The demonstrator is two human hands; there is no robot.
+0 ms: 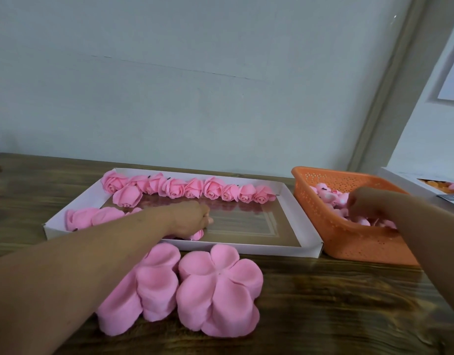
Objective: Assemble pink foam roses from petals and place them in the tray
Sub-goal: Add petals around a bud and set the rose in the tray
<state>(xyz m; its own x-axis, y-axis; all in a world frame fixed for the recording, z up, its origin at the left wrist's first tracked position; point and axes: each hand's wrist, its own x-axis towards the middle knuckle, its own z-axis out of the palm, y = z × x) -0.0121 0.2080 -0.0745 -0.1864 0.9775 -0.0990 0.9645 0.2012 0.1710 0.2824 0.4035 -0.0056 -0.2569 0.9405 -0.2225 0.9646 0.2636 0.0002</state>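
Two hands reach out: the left hand (pixel 192 218) sets a pink foam rose (pixel 197 234) in the shallow white cardboard tray (pixel 308 231) — fingers curled on it — while the right hand (pixel 369 203) digs into the orange perforated plastic basket (pixel 354 245), its grasp hidden.

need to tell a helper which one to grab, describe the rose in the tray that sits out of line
Find the white tray on the wooden table, left of the orange basket. A row of pink roses runs along its far wall. The odd rose sits near the row's left end, nearer you than the row.
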